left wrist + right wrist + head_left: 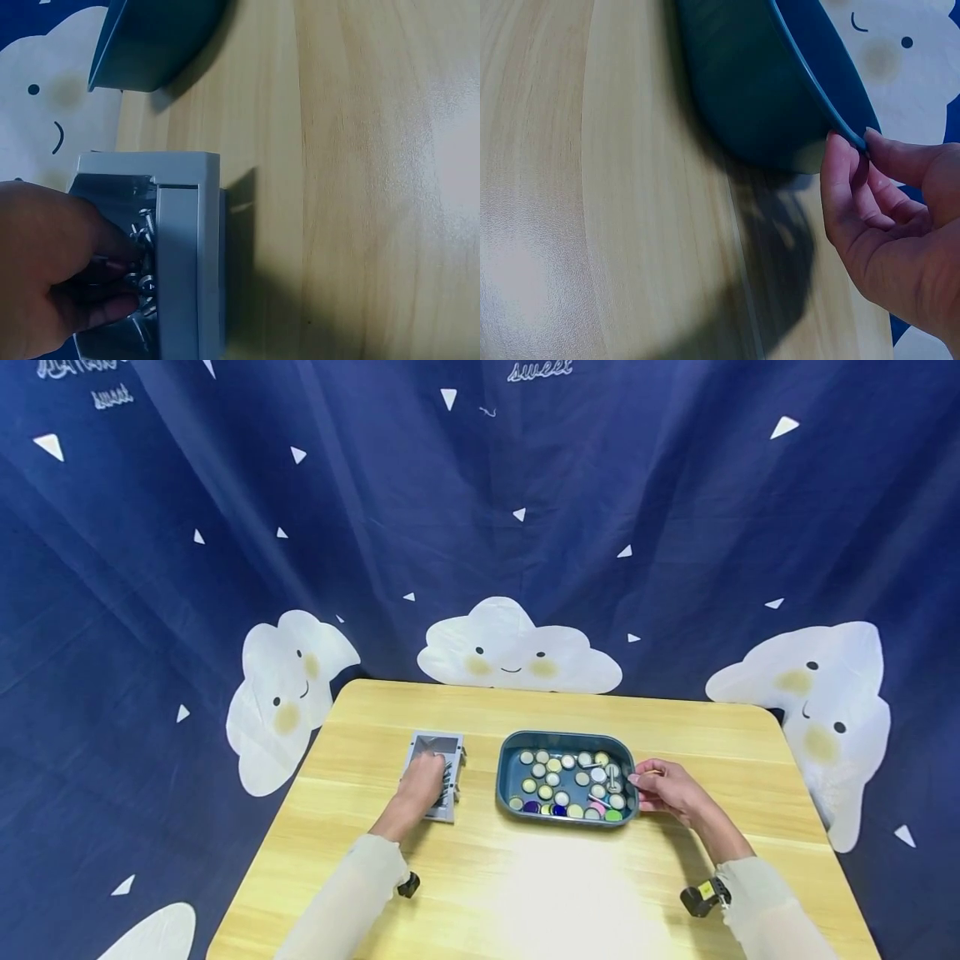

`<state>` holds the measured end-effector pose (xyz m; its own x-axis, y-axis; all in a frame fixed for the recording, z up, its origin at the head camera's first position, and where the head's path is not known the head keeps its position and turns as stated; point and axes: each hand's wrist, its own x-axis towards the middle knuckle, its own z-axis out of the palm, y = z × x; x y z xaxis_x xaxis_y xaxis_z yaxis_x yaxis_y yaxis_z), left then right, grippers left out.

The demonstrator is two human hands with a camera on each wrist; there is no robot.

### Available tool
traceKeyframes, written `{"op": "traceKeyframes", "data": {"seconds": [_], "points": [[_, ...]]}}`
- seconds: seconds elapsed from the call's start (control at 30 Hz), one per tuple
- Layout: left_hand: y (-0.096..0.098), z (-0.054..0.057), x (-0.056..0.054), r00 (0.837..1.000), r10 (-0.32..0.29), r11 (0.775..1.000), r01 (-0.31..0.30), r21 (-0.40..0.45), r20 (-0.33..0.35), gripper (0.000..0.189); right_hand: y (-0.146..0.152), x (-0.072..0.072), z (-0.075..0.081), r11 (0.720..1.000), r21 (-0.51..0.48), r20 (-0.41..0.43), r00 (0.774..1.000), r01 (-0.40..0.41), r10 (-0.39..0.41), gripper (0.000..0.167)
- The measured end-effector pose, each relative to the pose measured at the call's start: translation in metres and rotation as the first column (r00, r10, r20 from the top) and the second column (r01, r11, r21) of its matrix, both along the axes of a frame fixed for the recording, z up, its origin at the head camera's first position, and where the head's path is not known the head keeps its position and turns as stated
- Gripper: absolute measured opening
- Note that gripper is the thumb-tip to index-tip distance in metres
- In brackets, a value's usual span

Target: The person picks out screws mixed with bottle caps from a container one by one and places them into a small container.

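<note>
My left hand [423, 777] reaches down into a small grey box [446, 817], its fingertips among several metal screws [147, 283]. Whether the fingers pinch a screw is hidden in the shadow inside. To the right of that box stands a dark teal basin [572, 821]. Several round caps [545, 792] lie in it, mostly cream, with some purple, blue, pink and green. A few silver screw-like pieces [612, 777] are at its right end. My right hand [900, 217] pinches the basin's right rim between thumb and fingers, as the right wrist view shows.
Everything stands on a light wooden table [480, 877] with rounded far corners. Close behind it hangs a dark blue curtain [480, 527] with white clouds and triangles. A gap of bare wood separates the grey box from the basin.
</note>
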<state>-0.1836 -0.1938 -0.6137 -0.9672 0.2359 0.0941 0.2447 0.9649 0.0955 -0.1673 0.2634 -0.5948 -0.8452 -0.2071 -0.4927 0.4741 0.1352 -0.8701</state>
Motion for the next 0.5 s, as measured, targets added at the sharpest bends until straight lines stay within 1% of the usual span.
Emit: {"op": "traceKeyframes", "data": {"seconds": [0.07, 0.13, 0.2, 0.27, 0.37, 0.43, 0.5], "points": [[-0.001, 0.002, 0.0, 1.0, -0.009, 1.0, 0.009, -0.003, -0.012, 0.013, -0.001, 0.0, 0.0, 1.0, -0.003, 0.003, 1.0, 0.009, -0.009, 0.025], [-0.001, 0.005, 0.0, 0.999, -0.022, 1.0, 0.022, -0.008, -0.04, 0.013, 0.0, 0.001, 0.0, 1.0, -0.004, -0.007, 1.0, -0.004, 0.004, 0.026], [0.0, 0.008, -0.001, 0.995, -0.035, 0.999, 0.034, -0.012, -0.09, 0.014, 0.0, 0.001, 0.0, 1.0, -0.005, -0.01, 1.0, -0.002, 0.002, 0.024], [0.002, 0.013, -0.004, 0.988, -0.043, 0.999, 0.042, -0.009, -0.147, 0.014, 0.0, 0.001, 0.0, 1.0, -0.006, -0.012, 1.0, -0.004, 0.004, 0.021], [0.007, 0.022, -0.009, 0.98, -0.034, 0.999, 0.036, 0.006, -0.196, 0.016, 0.0, 0.001, 0.0, 1.0, -0.009, -0.011, 1.0, -0.004, 0.004, 0.018], [0.011, 0.029, -0.012, 0.976, -0.032, 0.999, 0.037, 0.021, -0.215, 0.017, 0.0, 0.001, 0.0, 1.0, -0.009, -0.007, 1.0, -0.004, 0.004, 0.021], [0.016, 0.037, -0.014, 0.973, -0.045, 0.998, 0.053, 0.029, -0.226, 0.018, 0.0, 0.001, 0.0, 1.0, -0.005, -0.005, 1.0, -0.005, 0.005, 0.024]]}}
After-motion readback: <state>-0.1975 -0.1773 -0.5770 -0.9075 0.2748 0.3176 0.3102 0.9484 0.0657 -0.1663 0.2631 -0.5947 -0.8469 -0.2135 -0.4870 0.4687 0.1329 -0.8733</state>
